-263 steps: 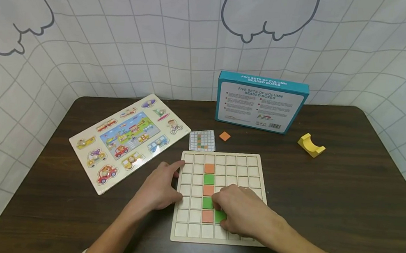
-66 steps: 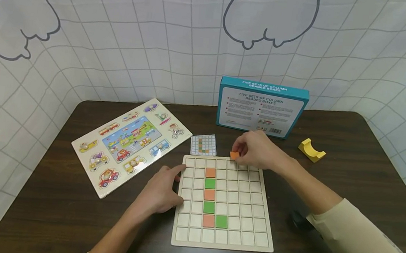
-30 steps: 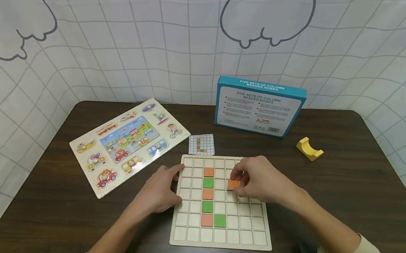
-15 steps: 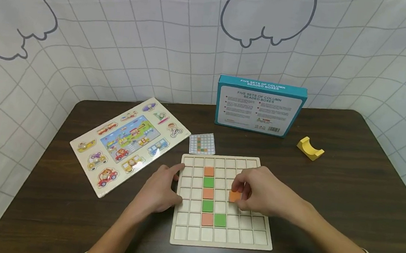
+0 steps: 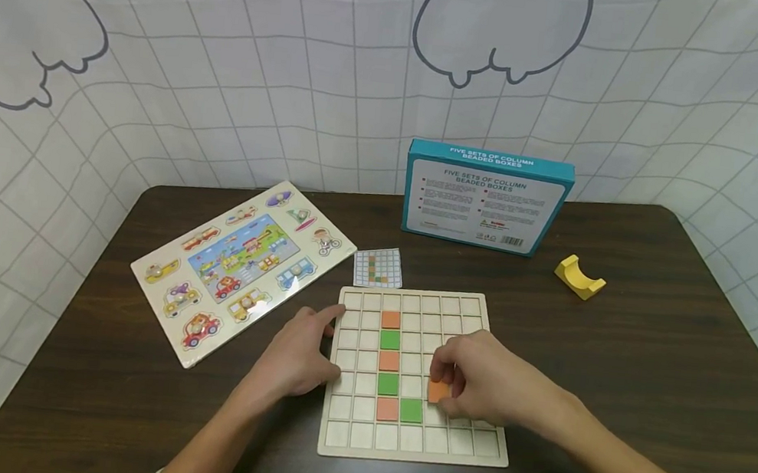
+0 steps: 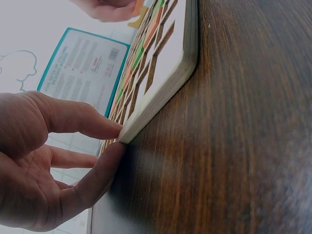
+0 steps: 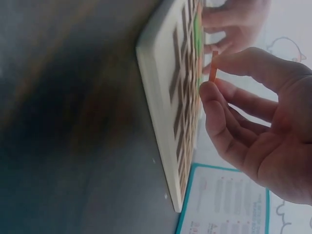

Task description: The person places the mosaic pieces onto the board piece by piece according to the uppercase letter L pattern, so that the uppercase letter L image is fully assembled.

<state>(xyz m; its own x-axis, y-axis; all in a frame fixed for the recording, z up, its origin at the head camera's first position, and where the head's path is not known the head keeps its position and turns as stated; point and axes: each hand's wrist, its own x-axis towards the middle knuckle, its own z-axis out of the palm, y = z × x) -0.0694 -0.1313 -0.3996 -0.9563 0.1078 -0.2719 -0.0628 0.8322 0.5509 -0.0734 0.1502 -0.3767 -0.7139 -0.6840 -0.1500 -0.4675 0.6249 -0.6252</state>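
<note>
My right hand (image 5: 492, 379) pinches an orange square tile (image 5: 437, 391) between thumb and fingertips, close over the wooden grid board (image 5: 411, 458). In the right wrist view the tile (image 7: 213, 67) stands edge-on between the fingertips, above the board's surface. My left hand (image 5: 297, 355) touches the board's left edge, thumb and index finger spread apart along it; the left wrist view has both fingertips right at the rim. A column of alternating orange and green tiles lies in the grid, with a green tile (image 5: 411, 410) to the right of the lowest orange one (image 5: 387, 409).
A small pattern card (image 5: 378, 267) lies behind the board. To the left is a vehicle picture puzzle (image 5: 242, 268). A teal-edged box (image 5: 487, 201) stands at the back, and a yellow curved block (image 5: 579, 277) lies at the right on the dark table (image 5: 657, 358).
The orange tile lay beside the card; my right hand picked it up and carried it over the board, moving toward the front. My left hand has stayed at the left edge.
</note>
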